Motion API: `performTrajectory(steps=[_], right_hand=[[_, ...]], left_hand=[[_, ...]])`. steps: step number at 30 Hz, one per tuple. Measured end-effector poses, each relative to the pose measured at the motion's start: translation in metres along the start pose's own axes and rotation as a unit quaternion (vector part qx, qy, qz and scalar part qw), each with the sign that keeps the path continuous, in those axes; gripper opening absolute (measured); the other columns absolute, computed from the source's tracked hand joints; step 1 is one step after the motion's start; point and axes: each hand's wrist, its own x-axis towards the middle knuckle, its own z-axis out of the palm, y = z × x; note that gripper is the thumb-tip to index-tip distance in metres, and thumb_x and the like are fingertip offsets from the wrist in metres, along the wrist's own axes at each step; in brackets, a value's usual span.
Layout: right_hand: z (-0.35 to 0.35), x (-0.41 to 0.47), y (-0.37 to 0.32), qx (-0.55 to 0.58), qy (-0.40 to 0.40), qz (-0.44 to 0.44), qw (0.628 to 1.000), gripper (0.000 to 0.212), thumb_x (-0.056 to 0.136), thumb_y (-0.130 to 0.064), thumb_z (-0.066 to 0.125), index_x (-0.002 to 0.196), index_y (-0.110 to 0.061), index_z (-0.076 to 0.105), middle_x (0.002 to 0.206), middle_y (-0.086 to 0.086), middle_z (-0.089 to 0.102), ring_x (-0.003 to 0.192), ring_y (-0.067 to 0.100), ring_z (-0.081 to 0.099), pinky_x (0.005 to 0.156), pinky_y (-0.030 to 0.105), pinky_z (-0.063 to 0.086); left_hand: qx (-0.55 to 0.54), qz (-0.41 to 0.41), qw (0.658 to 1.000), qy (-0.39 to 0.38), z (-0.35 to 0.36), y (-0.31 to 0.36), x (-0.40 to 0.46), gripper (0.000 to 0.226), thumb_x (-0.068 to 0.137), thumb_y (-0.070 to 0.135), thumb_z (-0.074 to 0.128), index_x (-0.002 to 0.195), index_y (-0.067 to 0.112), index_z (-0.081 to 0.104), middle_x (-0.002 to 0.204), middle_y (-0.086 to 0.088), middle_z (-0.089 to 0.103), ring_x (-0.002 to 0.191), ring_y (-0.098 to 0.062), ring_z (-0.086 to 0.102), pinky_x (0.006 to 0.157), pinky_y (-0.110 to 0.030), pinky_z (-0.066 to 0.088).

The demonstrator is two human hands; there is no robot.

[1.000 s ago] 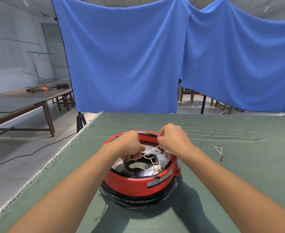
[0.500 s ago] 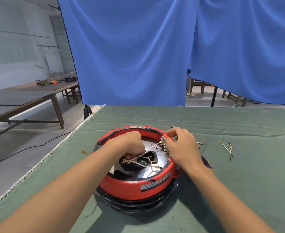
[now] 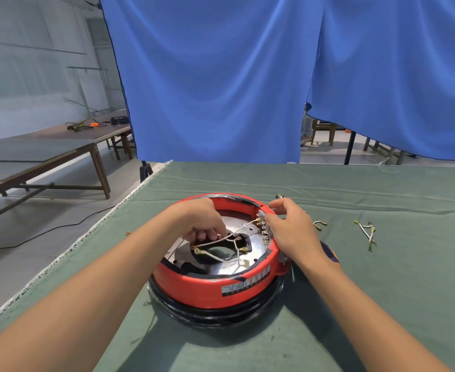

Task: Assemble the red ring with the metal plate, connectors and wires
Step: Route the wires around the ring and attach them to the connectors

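while the red ring (image 3: 215,288) is sitting near the left edge of the green cloth table (image 3: 382,304), there's other stuff lying around it: a loose white wire with brass ends (image 3: 367,232) is resting well off to the right, another short one (image 3: 319,225) is lying just beside the right hand (image 3: 290,229), and a small dark thing is peeking out from behind that wrist, can't tell what it is. two blue sheets (image 3: 221,76) are hanging behind the table and blocking most of the room, with long wooden tables (image 3: 46,154) showing off to the left.

both forearms are crossing over the near side, so part of the ring is hiding behind them. the left hand (image 3: 202,224) is curling down inside the ring and pinching a white wire (image 3: 222,238) over the middle hole. the right hand is resting on the far right rim, fingertips pinching at the connectors (image 3: 262,229), a row of little brass tabs.

the ring is glossy red plastic, round, sitting on a black base (image 3: 215,315) with a label on its front. the metal plate (image 3: 221,267) inside is shiny and flat, with a dark opening in the centre and thin white wires looping across it.
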Motion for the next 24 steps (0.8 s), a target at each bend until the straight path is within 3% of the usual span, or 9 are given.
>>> performTrajectory(steps=[4,6,7,9,12,16,18,20,24], right_hand=[[-0.001,-0.001,-0.001,0.01,-0.001,0.001,1.0,0.021,0.091,-0.028,0.054,0.11,-0.02,0.06,0.104,-0.009,0.057,0.096,0.011,0.049,0.077,0.026,0.033],[-0.001,-0.001,-0.001,0.011,-0.001,0.001,1.0,0.021,0.091,-0.028,0.054,0.11,-0.021,0.06,0.104,-0.009,0.057,0.096,0.01,0.049,0.077,0.026,0.033],[-0.001,-0.001,0.0,0.012,-0.001,0.0,1.0,0.02,0.091,-0.028,0.054,0.11,-0.021,0.06,0.104,-0.009,0.057,0.096,0.01,0.049,0.077,0.026,0.033],[-0.001,-0.001,0.0,0.02,0.0,-0.001,1.0,0.018,0.091,-0.026,0.055,0.107,-0.021,0.06,0.105,-0.007,0.059,0.097,0.011,0.05,0.078,0.026,0.034],[-0.001,0.0,0.0,0.032,0.0,-0.001,0.999,0.013,0.09,-0.024,0.055,0.101,-0.022,0.06,0.105,-0.006,0.06,0.098,0.013,0.052,0.078,0.027,0.035],[-0.001,0.0,0.001,0.039,-0.004,-0.004,0.999,0.013,0.09,-0.023,0.055,0.103,-0.022,0.059,0.106,-0.005,0.06,0.1,0.014,0.053,0.08,0.028,0.036],[-0.001,0.0,0.001,0.04,-0.006,-0.005,0.999,0.013,0.09,-0.023,0.055,0.102,-0.023,0.059,0.106,-0.006,0.06,0.1,0.014,0.054,0.08,0.028,0.037],[-0.001,0.0,0.0,0.046,-0.006,-0.005,0.999,0.009,0.09,-0.023,0.055,0.099,-0.025,0.057,0.105,-0.006,0.06,0.1,0.014,0.054,0.081,0.029,0.039],[0.0,0.0,0.0,0.05,-0.005,-0.006,0.999,0.008,0.089,-0.023,0.055,0.096,-0.027,0.057,0.102,-0.008,0.059,0.098,0.013,0.055,0.083,0.031,0.043]], left_hand=[[-0.021,0.044,0.995,0.085,-0.001,-0.002,0.003,0.022,0.078,0.017,0.072,0.087,-0.003,0.072,0.065,-0.006,0.054,0.047,-0.018,0.034,0.041,-0.017,0.024],[0.0,0.08,0.992,0.098,0.002,0.003,0.003,0.022,0.077,0.018,0.074,0.089,-0.001,0.074,0.068,-0.006,0.058,0.049,-0.018,0.041,0.04,-0.017,0.031],[0.027,0.094,0.99,0.103,0.004,0.006,0.004,0.021,0.077,0.018,0.074,0.089,0.0,0.075,0.07,-0.006,0.062,0.054,-0.02,0.05,0.045,-0.019,0.042],[0.097,0.101,0.983,0.119,0.009,0.012,0.008,0.024,0.077,0.021,0.074,0.094,0.005,0.074,0.081,-0.007,0.068,0.078,-0.026,0.064,0.073,-0.032,0.055],[0.154,0.11,0.973,0.131,0.012,0.02,0.012,0.023,0.076,0.025,0.072,0.095,0.012,0.073,0.089,-0.005,0.068,0.092,-0.029,0.062,0.083,-0.038,0.052],[0.169,0.16,0.967,0.105,0.014,0.027,0.018,0.007,0.079,0.024,0.069,0.074,0.02,0.071,0.084,-0.006,0.069,0.1,-0.027,0.051,0.097,-0.04,0.042],[0.124,0.177,0.971,0.101,0.015,0.025,0.02,0.007,0.08,0.019,0.068,0.076,0.019,0.073,0.07,0.001,0.066,0.085,-0.02,0.056,0.079,-0.029,0.049],[0.072,0.196,0.973,0.093,0.015,0.022,0.02,0.008,0.079,0.015,0.068,0.073,0.016,0.074,0.051,0.013,0.058,0.057,-0.006,0.055,0.049,-0.012,0.041],[0.004,0.217,0.973,0.078,0.016,0.013,0.023,0.017,0.077,0.018,0.073,0.061,0.021,0.072,0.049,0.013,0.06,0.042,0.005,0.049,0.043,-0.008,0.037]])
